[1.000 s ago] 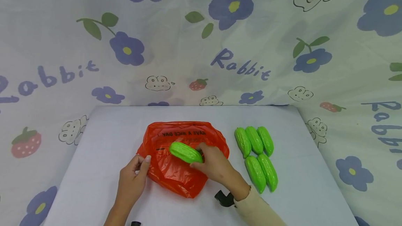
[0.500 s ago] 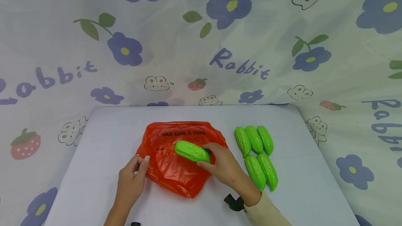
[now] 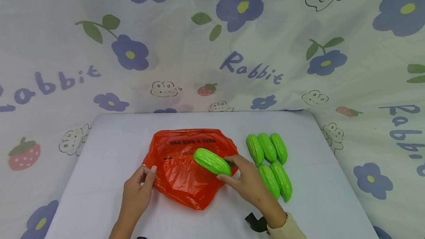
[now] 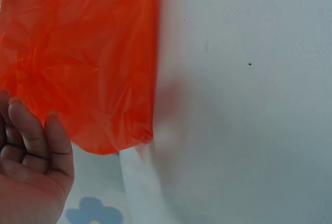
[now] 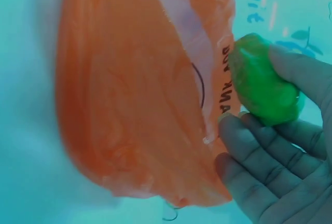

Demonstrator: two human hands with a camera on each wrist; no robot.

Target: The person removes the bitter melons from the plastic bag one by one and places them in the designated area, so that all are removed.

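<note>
A red plastic bag [image 3: 180, 189] with dark printing lies on the white table, its mouth spread wide. At its left edge, my left hand [image 3: 137, 191] pinches the rim between thumb and fingers. My right hand [image 3: 248, 182] grips one end of a glossy green bitter melon [image 3: 211, 161], tilted above the bag's right half. In the right wrist view the bitter melon [image 5: 265, 81] sits between thumb and fingers, beside the bag [image 5: 129, 94]. The left wrist view has the bag [image 4: 98, 58] next to curled fingers [image 4: 59, 143]; the thumb is out of sight there. The bag's contents cannot be seen.
Several more green bitter melons [image 3: 266, 147] lie in two rows on the table [image 3: 318, 187], right of the bag. A black strap-like piece [image 3: 256, 222] is by the right wrist. Behind the table hangs a patterned cloth [image 3: 186, 47].
My right hand has drawn to the right with the bitter melon, from over the bag's middle towards its right side. My left hand keeps its pinch on the rim.
</note>
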